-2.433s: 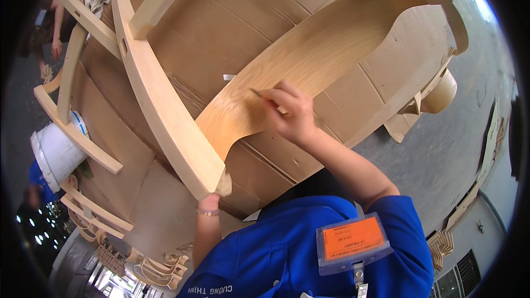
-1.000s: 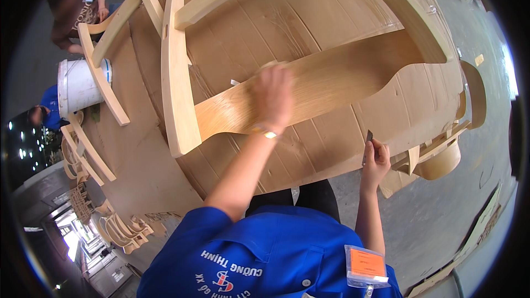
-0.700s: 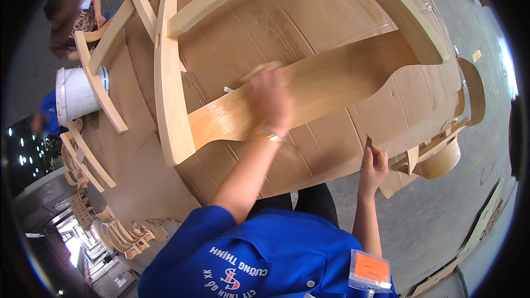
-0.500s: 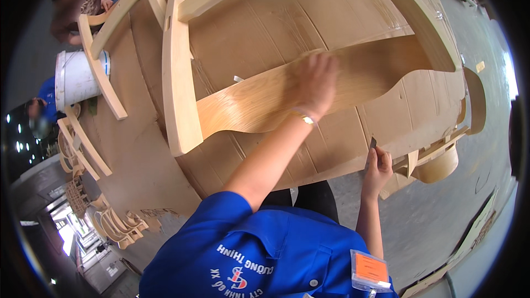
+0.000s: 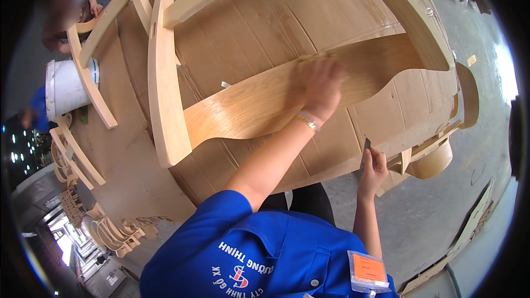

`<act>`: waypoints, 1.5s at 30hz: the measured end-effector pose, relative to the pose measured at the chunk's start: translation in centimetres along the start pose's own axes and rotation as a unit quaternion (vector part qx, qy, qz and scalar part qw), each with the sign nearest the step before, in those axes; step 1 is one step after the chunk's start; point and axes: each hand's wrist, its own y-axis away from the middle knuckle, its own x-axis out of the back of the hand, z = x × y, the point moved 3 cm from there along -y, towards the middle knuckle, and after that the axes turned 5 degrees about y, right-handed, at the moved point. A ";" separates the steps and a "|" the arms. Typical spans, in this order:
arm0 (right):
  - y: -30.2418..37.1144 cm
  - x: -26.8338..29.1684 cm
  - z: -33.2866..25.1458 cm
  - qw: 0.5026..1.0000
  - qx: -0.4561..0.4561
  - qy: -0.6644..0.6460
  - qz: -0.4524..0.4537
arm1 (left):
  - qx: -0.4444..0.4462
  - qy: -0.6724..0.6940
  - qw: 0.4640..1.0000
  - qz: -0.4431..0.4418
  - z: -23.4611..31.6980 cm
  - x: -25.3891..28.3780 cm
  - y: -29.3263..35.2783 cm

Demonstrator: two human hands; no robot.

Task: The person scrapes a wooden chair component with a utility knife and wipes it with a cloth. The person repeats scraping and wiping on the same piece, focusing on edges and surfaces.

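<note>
Beneath the left hand (image 5: 323, 85) lies the curved wood-grain panel (image 5: 237, 102), stretched between the pale left bar (image 5: 164, 83) and the right bar (image 5: 414, 16) of a wooden furniture frame on cardboard (image 5: 259, 30). The hand sits over the panel's middle, part of it to either side; a tan edge shows at the fingertips, but blur hides what it is, and I cannot tell whether the fingers grip it.

The left forearm slants up and rightward from the shoulder, palm down, a bracelet (image 5: 307, 121) round the wrist. Well apart from it, the right hand (image 5: 374, 171) is beside the cardboard's near edge, off the panel, forearm upright, with thumb and fingers pinched on a thin dark blade (image 5: 365, 152) whose tip points away from the body.
</note>
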 end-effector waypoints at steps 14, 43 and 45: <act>-0.9 -0.4 1.1 0.999 -0.022 0.030 0.009 | 0.154 -0.292 0.944 0.004 -5.2 14.6 9.1; -1.0 -2.5 -5.5 0.999 0.025 0.000 -0.038 | 0.029 -0.225 0.974 -0.006 -4.6 12.8 5.4; -1.5 -2.6 -5.6 0.999 0.027 0.003 -0.032 | 0.092 -0.289 0.951 -0.055 -4.9 16.3 8.4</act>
